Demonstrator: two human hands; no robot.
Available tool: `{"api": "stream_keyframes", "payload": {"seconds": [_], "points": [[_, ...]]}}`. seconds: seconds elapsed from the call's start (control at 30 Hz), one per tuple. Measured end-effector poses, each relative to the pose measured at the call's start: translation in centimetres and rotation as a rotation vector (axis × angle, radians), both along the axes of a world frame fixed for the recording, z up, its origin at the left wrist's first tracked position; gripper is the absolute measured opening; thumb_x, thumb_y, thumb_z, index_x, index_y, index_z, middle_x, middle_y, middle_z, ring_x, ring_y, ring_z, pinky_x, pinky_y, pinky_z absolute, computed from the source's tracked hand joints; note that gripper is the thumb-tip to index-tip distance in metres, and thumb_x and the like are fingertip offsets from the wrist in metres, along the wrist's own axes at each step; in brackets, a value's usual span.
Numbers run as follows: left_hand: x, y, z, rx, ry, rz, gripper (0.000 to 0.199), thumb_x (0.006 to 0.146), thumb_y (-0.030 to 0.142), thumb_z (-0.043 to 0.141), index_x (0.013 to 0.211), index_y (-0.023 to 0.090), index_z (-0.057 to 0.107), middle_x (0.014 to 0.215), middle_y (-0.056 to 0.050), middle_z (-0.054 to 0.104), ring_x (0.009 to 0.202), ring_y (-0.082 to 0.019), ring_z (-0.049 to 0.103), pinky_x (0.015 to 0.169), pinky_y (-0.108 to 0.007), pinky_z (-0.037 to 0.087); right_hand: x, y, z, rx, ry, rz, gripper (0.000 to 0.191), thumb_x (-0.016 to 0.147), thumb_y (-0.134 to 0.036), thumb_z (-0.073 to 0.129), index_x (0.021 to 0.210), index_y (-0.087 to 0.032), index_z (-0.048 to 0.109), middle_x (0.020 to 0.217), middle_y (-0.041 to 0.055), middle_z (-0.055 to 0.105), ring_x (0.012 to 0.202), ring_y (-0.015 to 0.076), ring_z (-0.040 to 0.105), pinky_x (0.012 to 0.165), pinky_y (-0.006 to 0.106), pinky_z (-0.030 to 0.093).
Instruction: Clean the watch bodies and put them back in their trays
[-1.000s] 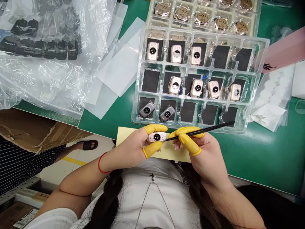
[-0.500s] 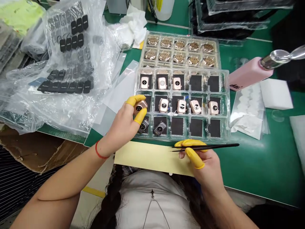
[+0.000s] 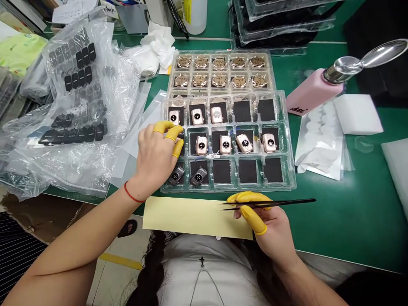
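My left hand (image 3: pixel 156 153), with yellow finger cots, is curled over the leftmost middle compartment of the clear tray (image 3: pixel 291 170); its bent fingers hide whatever they hold. My right hand (image 3: pixel 270 225) pinches black tweezers (image 3: pixel 287 202), their tips apart and pointing left above a pale yellow sheet (image 3: pixel 181 216). Rose-gold watch bodies lie in the tray: three in the top row, including one (image 3: pixel 196 114), and several in the middle row, including one (image 3: pixel 225 144). Two dark watch bodies, one (image 3: pixel 198 176) beside the other (image 3: pixel 176 175), occupy the bottom row's left compartments.
Behind is another tray (image 3: pixel 272 70) of round watch pieces. Bagged black pieces (image 3: pixel 73 134) lie left. On the right stand a pink bottle (image 3: pixel 315 91) and white foam block (image 3: pixel 358 114). Stacked trays (image 3: pixel 283 32) and a clear bottle (image 3: pixel 195 17) are at the back.
The camera view has shifted, moving the trays left in the picture. My left fingers have come closer together over the compartment, and the rose-gold watch between them is now hidden. My right hand still holds the tweezers.
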State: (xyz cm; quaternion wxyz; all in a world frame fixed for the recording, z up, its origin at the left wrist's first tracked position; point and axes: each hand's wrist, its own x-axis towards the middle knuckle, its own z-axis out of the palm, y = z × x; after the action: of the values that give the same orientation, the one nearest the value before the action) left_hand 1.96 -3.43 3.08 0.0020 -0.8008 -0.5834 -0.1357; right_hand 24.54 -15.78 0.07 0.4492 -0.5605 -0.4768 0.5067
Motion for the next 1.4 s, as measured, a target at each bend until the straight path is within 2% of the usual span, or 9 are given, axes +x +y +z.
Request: {"api": "stream_keyframes", "payload": {"seconds": [0.27, 0.4, 0.63, 0.77, 0.87, 0.97, 1.07, 1.13, 1.4], "points": [[2.3, 2.5, -0.5, -0.21, -0.136, -0.191, 0.023, 0.079, 0.033, 0.069, 0.094, 0.017, 0.062, 0.117, -0.012, 0.049, 0.121, -0.038, 0.04, 0.1, -0.056, 0.034, 0.1, -0.2, 0.2, -0.02, 0.002, -0.012, 0.028, 0.081, -0.044, 0.068, 0.064, -0.022, 0.069, 0.085, 0.0075, 0.073, 0.075, 0.0204, 0.069, 0.064, 0.031, 0.06], [2.3, 2.5, 0.0, -0.358, -0.368, -0.235, 0.013, 0.077, 0.022, 0.07, 0.084, 0.019, 0.059, 0.098, -0.006, 0.058, 0.108, -0.029, 0.053, 0.098, -0.052, 0.041, 0.0, -0.2, 0.2, -0.032, -0.054, -0.001, 0.027, 0.081, -0.044, 0.068, 0.065, -0.022, 0.069, 0.083, 0.0068, 0.073, 0.076, 0.0201, 0.069, 0.068, 0.032, 0.06], [0.6, -4.0, 2.6, -0.689, -1.221, -0.091, 0.021, 0.087, 0.018, 0.057, 0.108, 0.023, 0.058, 0.084, 0.001, 0.059, 0.071, -0.013, 0.063, 0.065, -0.029, 0.058, -0.1, -0.9, 0.2, -0.029, -0.133, -0.009, 0.017, 0.081, -0.035, 0.069, 0.069, -0.023, 0.07, 0.083, 0.0054, 0.071, 0.081, 0.021, 0.067, 0.075, 0.035, 0.059], [-0.7, -7.7, 1.3, -0.984, -1.41, 0.063, 0.018, 0.089, 0.033, 0.057, 0.103, 0.023, 0.063, 0.07, 0.001, 0.054, 0.056, -0.011, 0.055, 0.045, -0.021, 0.052, -0.7, -1.3, 0.4, -0.032, -0.113, 0.045, 0.011, 0.084, -0.032, 0.066, 0.081, -0.022, 0.071, 0.089, 0.0057, 0.071, 0.082, 0.0208, 0.067, 0.075, 0.034, 0.058], [-1.4, -9.3, -0.5, -1.058, -1.419, 0.173, 0.027, 0.091, 0.041, 0.053, 0.103, 0.02, 0.065, 0.068, 0.001, 0.053, 0.049, -0.008, 0.045, 0.04, -0.018, 0.043, -1.4, -1.2, 0.6, -0.023, -0.142, 0.076, 0.01, 0.084, -0.03, 0.065, 0.081, -0.022, 0.07, 0.088, 0.0049, 0.071, 0.082, 0.0205, 0.067, 0.075, 0.033, 0.058], [-2.0, -10.4, -1.8, -1.071, -1.404, 0.142, 0.031, 0.088, 0.042, 0.059, 0.11, 0.02, 0.065, 0.077, -0.002, 0.057, 0.058, -0.009, 0.05, 0.05, -0.019, 0.046, -2.3, -0.8, 0.7, -0.033, -0.175, 0.101, 0.009, 0.085, -0.029, 0.063, 0.084, -0.023, 0.07, 0.087, 0.0044, 0.071, 0.082, 0.0205, 0.068, 0.074, 0.032, 0.058], [-2.4, -11.1, -2.7, -1.094, -1.372, 0.1, 0.046, 0.078, 0.029, 0.073, 0.122, 0.024, 0.06, 0.09, -0.004, 0.059, 0.084, -0.015, 0.059, 0.076, -0.025, 0.051, -3.0, -0.5, 0.5, -0.039, -0.168, 0.166, 0.009, 0.085, -0.027, 0.062, 0.082, -0.023, 0.07, 0.088, 0.004, 0.072, 0.08, 0.0203, 0.068, 0.071, 0.031, 0.058], [-2.5, -11.4, -3.1, -1.102, -1.367, 0.097, 0.05, 0.08, 0.023, 0.071, 0.127, 0.026, 0.056, 0.096, -0.003, 0.061, 0.095, -0.016, 0.059, 0.089, -0.029, 0.048, -3.3, -0.4, 0.2, -0.04, -0.169, 0.188, 0.012, 0.084, -0.025, 0.061, 0.075, -0.023, 0.068, 0.089, 0.0041, 0.072, 0.081, 0.0202, 0.068, 0.07, 0.03, 0.057], [-2.6, -11.7, -3.9, -1.103, -1.44, 0.038, 0.046, 0.085, 0.02, 0.064, 0.129, 0.025, 0.053, 0.105, -0.005, 0.062, 0.097, -0.016, 0.061, 0.089, -0.03, 0.048, -3.0, -0.6, -0.1, -0.085, -0.282, 0.149, 0.02, 0.084, -0.03, 0.064, 0.065, -0.023, 0.065, 0.064, 0.0019, 0.066, 0.068, 0.0198, 0.066, 0.075, 0.034, 0.057]]}}
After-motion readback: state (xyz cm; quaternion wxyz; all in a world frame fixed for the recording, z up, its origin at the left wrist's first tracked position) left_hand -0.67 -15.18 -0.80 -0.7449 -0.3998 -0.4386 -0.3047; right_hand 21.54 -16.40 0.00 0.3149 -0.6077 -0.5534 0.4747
